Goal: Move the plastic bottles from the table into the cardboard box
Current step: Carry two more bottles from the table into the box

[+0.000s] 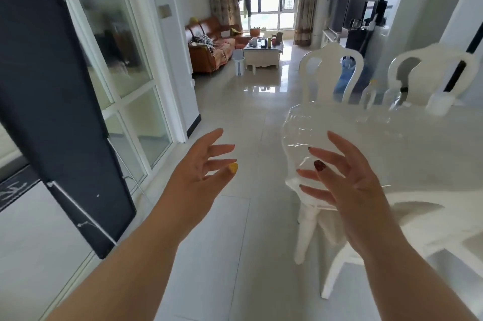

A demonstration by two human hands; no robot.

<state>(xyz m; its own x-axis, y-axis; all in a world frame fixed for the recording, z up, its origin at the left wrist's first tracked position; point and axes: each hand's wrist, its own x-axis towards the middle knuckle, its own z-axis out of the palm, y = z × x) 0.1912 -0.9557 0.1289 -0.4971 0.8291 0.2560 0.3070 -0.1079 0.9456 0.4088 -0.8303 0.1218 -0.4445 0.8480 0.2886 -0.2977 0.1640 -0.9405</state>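
Both my hands are raised in front of me with fingers spread and nothing in them. My left hand hovers over the floor left of the table. My right hand is at the near left corner of the white table, which has a clear plastic cover. Far back on the table stand clear plastic bottles: one with a yellow cap and another beside it, both blurred. No cardboard box is in view.
Two white chairs stand behind the table, and a third is tucked under its near side. A tall dark panel leans against the glass partition on the left. Pale tiled floor runs ahead to a sofa and coffee table.
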